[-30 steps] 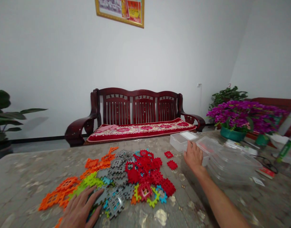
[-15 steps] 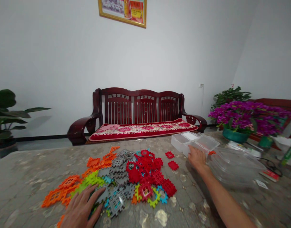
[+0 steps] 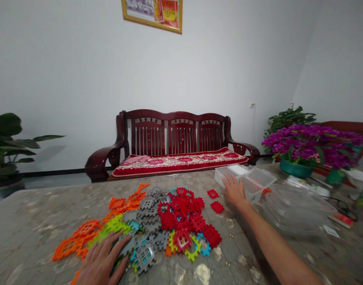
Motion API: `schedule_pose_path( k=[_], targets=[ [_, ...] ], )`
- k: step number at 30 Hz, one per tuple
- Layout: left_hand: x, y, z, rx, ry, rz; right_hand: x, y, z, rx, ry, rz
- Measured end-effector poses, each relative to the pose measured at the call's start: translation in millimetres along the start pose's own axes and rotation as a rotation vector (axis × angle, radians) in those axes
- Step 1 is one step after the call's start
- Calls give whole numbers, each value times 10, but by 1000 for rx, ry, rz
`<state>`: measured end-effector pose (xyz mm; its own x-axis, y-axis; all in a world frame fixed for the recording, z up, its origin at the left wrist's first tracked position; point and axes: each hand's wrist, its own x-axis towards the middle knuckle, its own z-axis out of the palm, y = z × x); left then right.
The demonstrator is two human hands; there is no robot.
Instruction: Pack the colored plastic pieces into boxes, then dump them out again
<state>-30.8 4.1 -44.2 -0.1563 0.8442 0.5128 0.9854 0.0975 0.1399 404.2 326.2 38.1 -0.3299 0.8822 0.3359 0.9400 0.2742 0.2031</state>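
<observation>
My left hand (image 3: 103, 257) lies with its fingers spread over the near left of a pile of plastic interlocking tiles, touching green tiles (image 3: 110, 227) and grey tiles (image 3: 150, 211). My right hand (image 3: 235, 190) is stretched out, fingers apart, at the near left side of a clear plastic box (image 3: 254, 192) with compartments; nothing shows in its grip. Red tiles (image 3: 184, 209) heap on the pile's right side, and orange tiles (image 3: 88, 227) spread along its left. Two single red tiles, one a toothed square (image 3: 217, 207), lie between the pile and my right hand.
A clear plastic lid or tray (image 3: 297, 209) lies right of the box, with a small orange piece (image 3: 267, 190) between them. Beyond are purple flowers in a green pot (image 3: 295, 168), glasses (image 3: 344, 208) and a red packet (image 3: 341, 221). A wooden sofa (image 3: 181, 136) stands behind the table.
My right hand has moved left along the box, from its near front to its left part, and its fingers have spread. My left hand stays in place on the tiles.
</observation>
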Motion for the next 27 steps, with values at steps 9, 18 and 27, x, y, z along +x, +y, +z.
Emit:
schedule_pose_path(
  k=[9, 18, 27],
  targets=[
    [28, 80, -114, -8, -19, -4, 74, 169, 8, 36, 9, 7],
    [26, 165, -122, -31, 20, 14, -206, -323, 58, 242, 110, 16],
    [87, 398, -348, -100, -39, -56, -453, -1277, -91, 693, -186, -167]
  ],
)
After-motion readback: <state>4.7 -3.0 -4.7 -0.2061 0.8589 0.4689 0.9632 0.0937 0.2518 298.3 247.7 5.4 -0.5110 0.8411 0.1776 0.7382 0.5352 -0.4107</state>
